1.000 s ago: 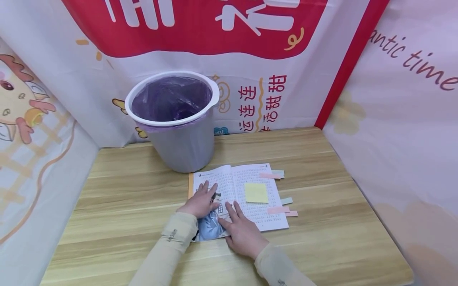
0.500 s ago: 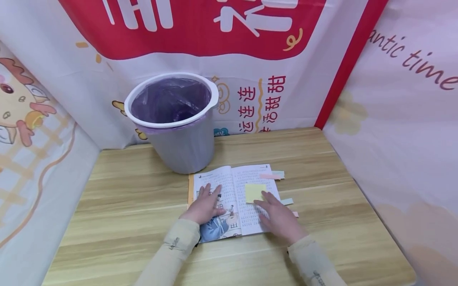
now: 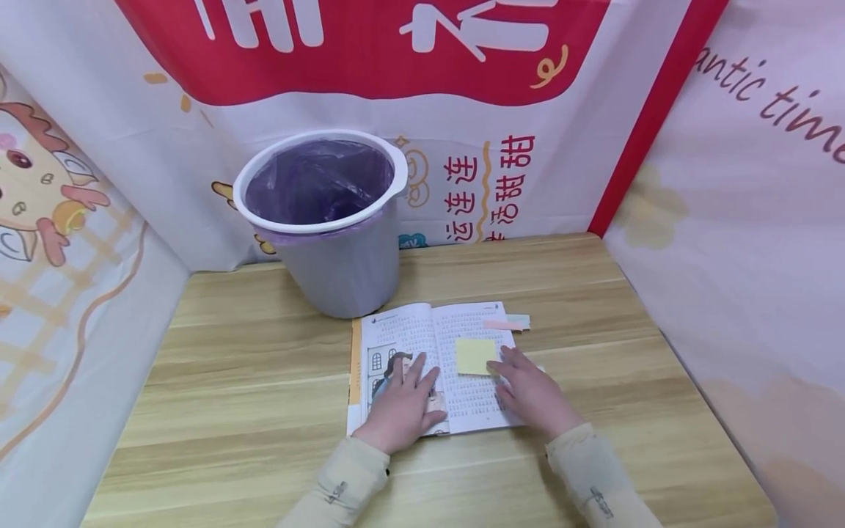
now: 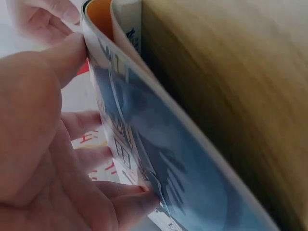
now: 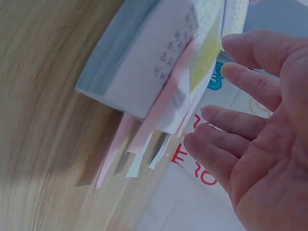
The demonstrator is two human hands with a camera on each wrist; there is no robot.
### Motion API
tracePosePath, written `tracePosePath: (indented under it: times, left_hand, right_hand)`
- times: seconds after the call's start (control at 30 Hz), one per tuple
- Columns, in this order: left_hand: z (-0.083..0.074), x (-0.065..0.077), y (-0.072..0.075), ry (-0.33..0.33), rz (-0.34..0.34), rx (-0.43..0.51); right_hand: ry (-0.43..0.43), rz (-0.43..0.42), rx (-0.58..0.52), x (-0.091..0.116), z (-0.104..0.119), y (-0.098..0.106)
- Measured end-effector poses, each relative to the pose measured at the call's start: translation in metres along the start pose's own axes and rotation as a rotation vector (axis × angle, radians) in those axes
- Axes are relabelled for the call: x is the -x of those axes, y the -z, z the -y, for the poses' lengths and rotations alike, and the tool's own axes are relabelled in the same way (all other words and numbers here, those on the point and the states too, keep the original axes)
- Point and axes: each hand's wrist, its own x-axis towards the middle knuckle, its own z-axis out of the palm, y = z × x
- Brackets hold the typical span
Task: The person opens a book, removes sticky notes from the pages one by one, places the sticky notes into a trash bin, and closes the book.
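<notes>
An open book [image 3: 403, 323] lies on the wooden table, printed text on both pages and a drawing on the left one. My left hand [image 3: 403, 411] rests on that drawing with fingers spread toward the spine, covering its lower part. On the right page is a yellow sticky note [image 3: 475, 356]. My right hand [image 3: 533, 392] lies at this page's right side, its fingertips by the note's lower right corner; whether they touch it I cannot tell. From the right wrist, the right fingers [image 5: 236, 122] look fairly straight, beside pink tabs [image 5: 161, 106] sticking out of the pages.
A grey bin [image 3: 337, 271] with a white rim and purple liner stands behind the book's left page. Printed cloth walls [image 3: 422, 117] rise at the back and both sides of the table [image 3: 218, 374]. A pink-and-green tab pair [image 3: 518, 322] sticks out at the book's upper right.
My right hand has gone from near the spine's lower end to the right page beside the note. My left hand has slid right and toward me, uncovering more of the drawing's upper part.
</notes>
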Motion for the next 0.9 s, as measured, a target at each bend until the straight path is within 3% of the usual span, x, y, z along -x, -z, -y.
tracePosePath:
  times: [0.17,0.5,0.9]
  left_hand:
    - [-0.005,0.001,-0.006,0.029,0.036,0.021]
    - [-0.01,0.001,-0.011,0.051,0.027,0.029]
    - [-0.01,-0.001,-0.008,0.065,0.055,0.041]
  right_hand:
    - [0.044,-0.018,0.039,-0.002,-0.001,-0.001]
    - [0.145,-0.063,0.075,-0.011,0.005,0.0]
    - [0.131,0.042,0.131,-0.025,0.016,-0.003]
